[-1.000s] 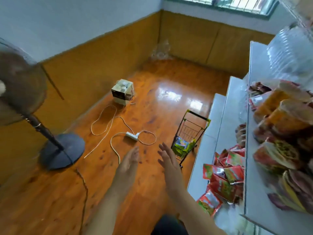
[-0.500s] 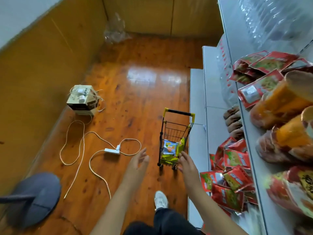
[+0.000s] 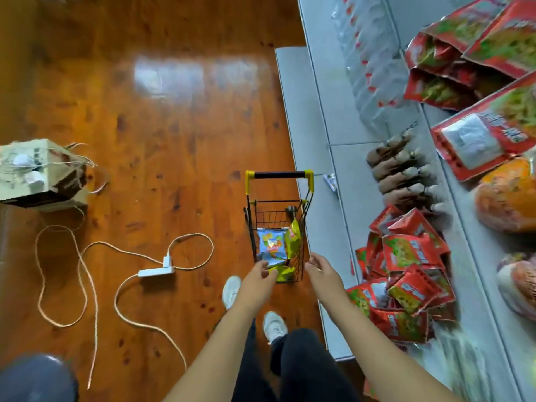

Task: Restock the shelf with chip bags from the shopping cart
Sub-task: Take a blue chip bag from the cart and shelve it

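A small black wire shopping cart (image 3: 301, 224) with a yellow handle stands on the wooden floor beside the grey shelf (image 3: 316, 134). Inside it lie a blue chip bag (image 3: 271, 246) and yellow-green chip bags (image 3: 292, 239). My left hand (image 3: 258, 275) reaches into the cart's near end, its fingertips curled at the blue bag's lower corner; whether they grip it is unclear. My right hand (image 3: 320, 269) hovers at the cart's near right corner with its fingers apart, holding nothing.
Red snack packets (image 3: 406, 271) are piled on the lower shelf, with brown packs (image 3: 397, 172) behind them and larger red bags (image 3: 478, 134) and orange bags (image 3: 507, 195) above. A white power strip (image 3: 156, 271) with looping cables, a cardboard box (image 3: 37, 175) and a fan base (image 3: 34, 378) are on the floor at left.
My view has tilted down and closer to the cart. Both hands moved forward to the cart's near end, the left one reaching in to the blue bag.
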Demonstrator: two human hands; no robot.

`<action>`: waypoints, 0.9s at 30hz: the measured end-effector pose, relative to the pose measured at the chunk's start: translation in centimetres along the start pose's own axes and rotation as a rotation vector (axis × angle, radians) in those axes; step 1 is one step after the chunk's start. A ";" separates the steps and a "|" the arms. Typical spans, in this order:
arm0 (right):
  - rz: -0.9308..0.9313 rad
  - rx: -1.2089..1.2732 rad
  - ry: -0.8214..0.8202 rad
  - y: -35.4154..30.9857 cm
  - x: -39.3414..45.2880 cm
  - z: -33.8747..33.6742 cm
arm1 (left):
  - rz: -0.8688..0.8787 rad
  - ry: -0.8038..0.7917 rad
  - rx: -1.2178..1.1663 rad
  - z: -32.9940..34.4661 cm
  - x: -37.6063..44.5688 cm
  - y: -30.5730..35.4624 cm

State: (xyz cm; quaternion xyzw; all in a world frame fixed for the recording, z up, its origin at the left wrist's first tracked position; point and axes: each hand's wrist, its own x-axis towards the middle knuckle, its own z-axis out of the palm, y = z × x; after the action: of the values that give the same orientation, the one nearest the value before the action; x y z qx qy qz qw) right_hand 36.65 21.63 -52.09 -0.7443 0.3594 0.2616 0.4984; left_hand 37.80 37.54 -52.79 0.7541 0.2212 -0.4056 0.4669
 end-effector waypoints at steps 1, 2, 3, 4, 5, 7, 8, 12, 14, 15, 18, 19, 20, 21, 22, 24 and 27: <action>0.024 -0.032 0.001 0.3 1.7 0.6 | -0.040 -0.031 0.017 0.5 2.5 0.0; 0.045 -0.072 -0.002 0.7 3.5 1.2 | -0.082 -0.065 0.035 1.1 5.0 -0.2; 0.052 -0.118 -0.010 1.1 5.4 1.9 | -0.108 -0.099 0.048 1.8 7.6 -0.4; 0.058 -0.178 -0.026 1.6 7.6 2.6 | -0.131 -0.125 0.052 2.7 10.0 -0.8; 0.056 -0.243 -0.048 2.2 9.8 3.4 | -0.150 -0.137 0.051 3.5 12.4 -1.3; 0.043 -0.356 -0.084 3.8 14.5 5.0 | -0.225 -0.147 -0.014 5.4 17.1 -2.7; 0.034 -0.402 -0.111 4.8 17.0 6.0 | -0.273 -0.130 -0.046 6.4 19.5 -3.7; 0.025 -0.563 -0.241 10.0 25.9 10.2 | -0.416 0.079 -0.016 9.7 27.6 -8.6; 0.041 -0.619 -0.301 12.5 29.0 12.2 | -0.449 0.125 -0.025 11.4 30.5 -11.1; 0.059 -0.638 -0.332 13.6 30.1 13.1 | -0.464 0.126 -0.027 12.0 31.6 -12.0; 0.074 -0.627 -0.353 16.7 31.7 14.8 | -0.531 0.122 -0.054 13.3 34.2 -14.2; 0.052 -0.590 -0.315 17.5 31.8 15.0 | -0.563 0.133 -0.090 13.3 35.0 -14.5; 0.025 -0.536 -0.259 18.0 31.7 15.1 | -0.599 0.145 -0.141 13.3 35.6 -14.7; 0.002 -0.476 -0.201 18.2 31.5 15.1 | -0.626 0.160 -0.187 13.2 36.0 -14.6; -0.009 -0.427 -0.155 18.4 31.2 15.0 | -0.646 0.176 -0.224 13.1 36.1 -14.3; -0.007 -0.332 -0.098 18.4 30.5 14.4 | -0.649 0.225 -0.271 13.0 35.7 -13.8; 0.057 -0.217 -0.044 17.9 29.4 12.9 | -0.558 0.259 -0.270 12.9 33.4 -12.5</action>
State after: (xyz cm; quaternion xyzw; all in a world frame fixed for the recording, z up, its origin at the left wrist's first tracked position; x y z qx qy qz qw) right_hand 39.80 21.20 -88.78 -0.7775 0.3389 0.3291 0.4151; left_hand 42.81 30.50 -89.72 0.6410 0.5285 -0.3854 0.4015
